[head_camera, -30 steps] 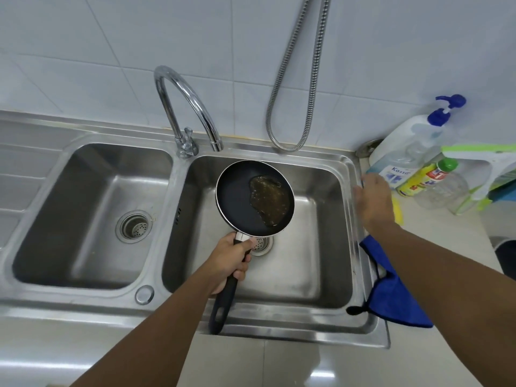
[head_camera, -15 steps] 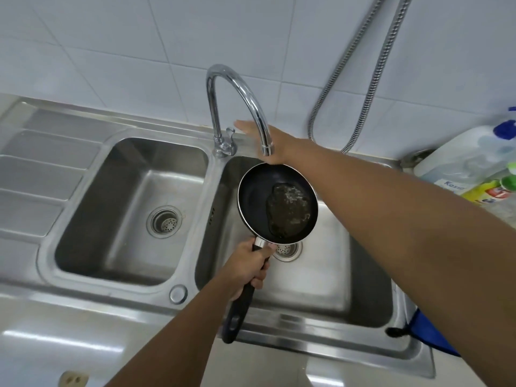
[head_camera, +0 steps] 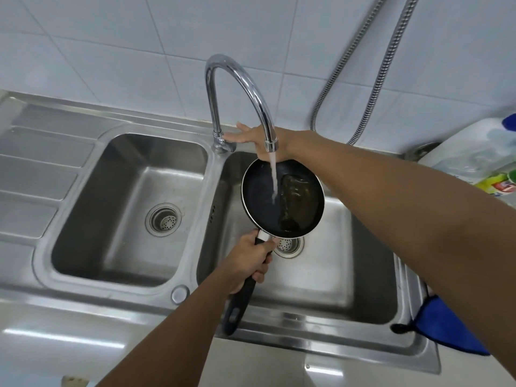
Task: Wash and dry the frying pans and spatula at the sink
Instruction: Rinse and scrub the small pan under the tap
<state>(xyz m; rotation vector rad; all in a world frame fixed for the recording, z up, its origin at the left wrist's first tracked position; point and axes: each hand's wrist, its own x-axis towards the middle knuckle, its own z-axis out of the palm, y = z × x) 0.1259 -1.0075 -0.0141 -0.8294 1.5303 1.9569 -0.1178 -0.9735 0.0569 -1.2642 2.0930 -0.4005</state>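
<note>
Frying pan: handle toward me, bowl under running faucet. My left hand clamps the handle; right hand fingers spread, touching the tap lever.

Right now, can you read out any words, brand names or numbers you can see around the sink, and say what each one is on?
No text can be read for certain.
White bottle: no lettering legible in this view.
Yellow and red label on the smaller bottle beside it: print is there, but too blurred and cut off to read.
Frying pan, tap, sink and blue cloth: no markings visible.
</note>
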